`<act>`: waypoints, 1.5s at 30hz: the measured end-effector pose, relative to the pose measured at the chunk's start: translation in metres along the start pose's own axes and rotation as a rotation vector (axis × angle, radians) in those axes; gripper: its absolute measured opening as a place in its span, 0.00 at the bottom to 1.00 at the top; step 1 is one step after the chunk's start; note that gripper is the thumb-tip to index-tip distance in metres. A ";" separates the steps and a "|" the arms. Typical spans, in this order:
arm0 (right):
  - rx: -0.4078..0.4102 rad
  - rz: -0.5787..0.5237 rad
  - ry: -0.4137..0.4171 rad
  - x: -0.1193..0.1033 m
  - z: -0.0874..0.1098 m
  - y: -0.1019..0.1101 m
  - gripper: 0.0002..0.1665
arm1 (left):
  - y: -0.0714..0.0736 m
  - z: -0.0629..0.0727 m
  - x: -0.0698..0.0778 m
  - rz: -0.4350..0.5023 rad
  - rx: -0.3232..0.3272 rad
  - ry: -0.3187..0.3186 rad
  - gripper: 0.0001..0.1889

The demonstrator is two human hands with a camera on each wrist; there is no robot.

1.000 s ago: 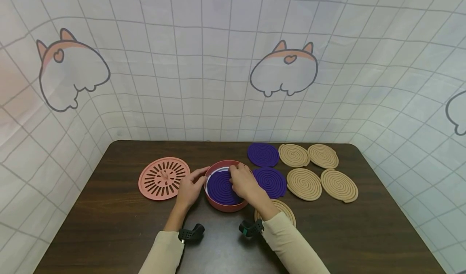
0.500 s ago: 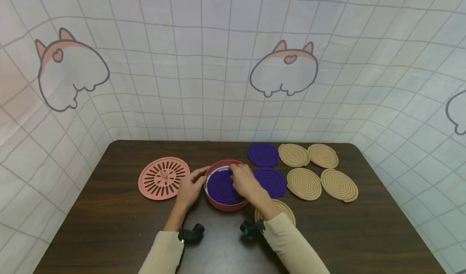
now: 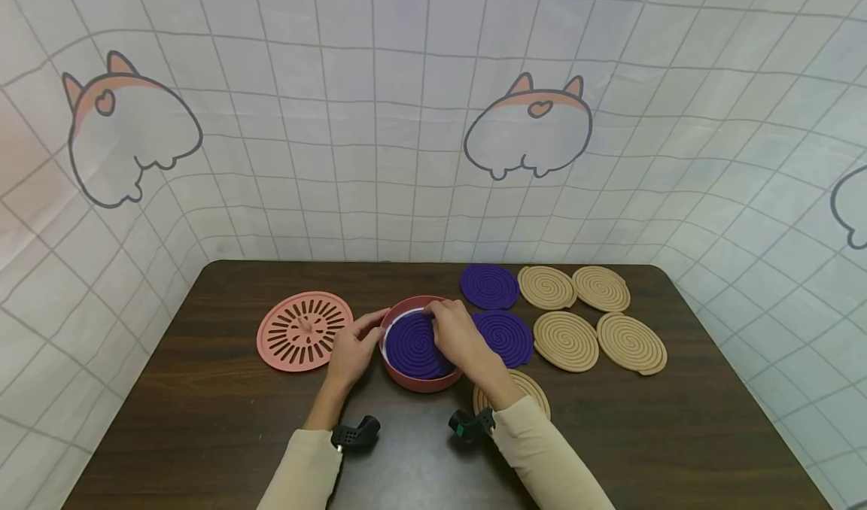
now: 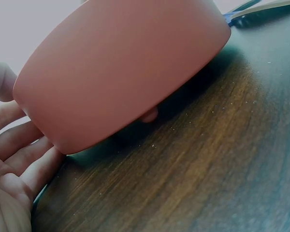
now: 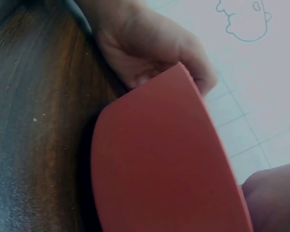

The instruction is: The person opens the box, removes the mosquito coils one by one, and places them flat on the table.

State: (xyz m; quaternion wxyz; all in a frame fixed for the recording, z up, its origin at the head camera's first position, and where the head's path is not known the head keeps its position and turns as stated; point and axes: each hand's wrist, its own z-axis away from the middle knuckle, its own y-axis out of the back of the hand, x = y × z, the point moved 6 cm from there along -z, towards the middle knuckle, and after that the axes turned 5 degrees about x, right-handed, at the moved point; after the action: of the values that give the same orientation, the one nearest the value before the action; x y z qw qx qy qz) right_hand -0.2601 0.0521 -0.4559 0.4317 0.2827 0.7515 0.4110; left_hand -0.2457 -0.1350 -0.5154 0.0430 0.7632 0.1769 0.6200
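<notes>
A round dark-pink mosquito coil holder stands near the middle of the table, a white ring showing inside its far left edge. Within it lies a purple mosquito coil. My left hand grips the holder's left wall, thumb at the rim and fingers along the outside, as the left wrist view shows; a small foot sticks out underneath. Over the right rim reaches my right hand, curled fingers at the coil's far right edge, fingertips partly hidden. In the right wrist view its knuckles show behind the rim.
Left of the holder lies a pink slotted lid. To the right are more purple coils and several tan coils, one tan coil partly under the right forearm. A grid-patterned curtain borders the dark wooden table.
The right fingers have shifted slightly toward the holder's far side, and the purple coil in it has moved a little with them. The left hand keeps its place on the holder.
</notes>
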 end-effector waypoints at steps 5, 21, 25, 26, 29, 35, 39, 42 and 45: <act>-0.033 -0.079 -0.027 0.001 -0.001 0.006 0.16 | 0.000 0.000 0.001 -0.007 0.002 0.003 0.18; -0.124 -0.305 -0.095 0.019 0.000 0.018 0.15 | -0.001 0.001 0.001 -0.018 0.005 -0.004 0.18; -0.142 -0.374 -0.115 0.025 0.000 0.022 0.15 | 0.000 0.000 0.001 -0.026 0.010 -0.015 0.18; -0.151 -0.392 -0.119 0.026 0.001 0.023 0.15 | 0.000 0.000 0.000 -0.027 0.010 -0.017 0.18; -0.192 -0.429 -0.126 0.029 0.001 0.025 0.15 | 0.000 0.000 0.000 -0.025 0.010 -0.018 0.18; -0.293 -0.544 -0.163 0.037 0.004 0.027 0.14 | -0.001 0.000 0.000 -0.011 0.006 -0.008 0.18; -0.380 -0.658 -0.184 0.039 0.007 0.027 0.15 | 0.000 0.000 0.001 -0.008 0.004 -0.001 0.18; -0.431 -0.703 -0.195 0.040 0.009 0.027 0.17 | 0.000 -0.001 0.002 -0.006 0.005 -0.004 0.18; -0.439 -0.708 -0.197 0.039 0.010 0.028 0.17 | 0.002 0.003 0.013 0.003 -0.002 0.000 0.17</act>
State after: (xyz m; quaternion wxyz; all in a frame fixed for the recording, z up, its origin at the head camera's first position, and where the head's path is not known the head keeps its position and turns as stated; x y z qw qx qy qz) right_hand -0.2679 0.1004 -0.4509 0.6658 -0.0535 0.6519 0.3589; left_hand -0.2406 -0.1320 -0.5038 0.0428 0.7633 0.1754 0.6203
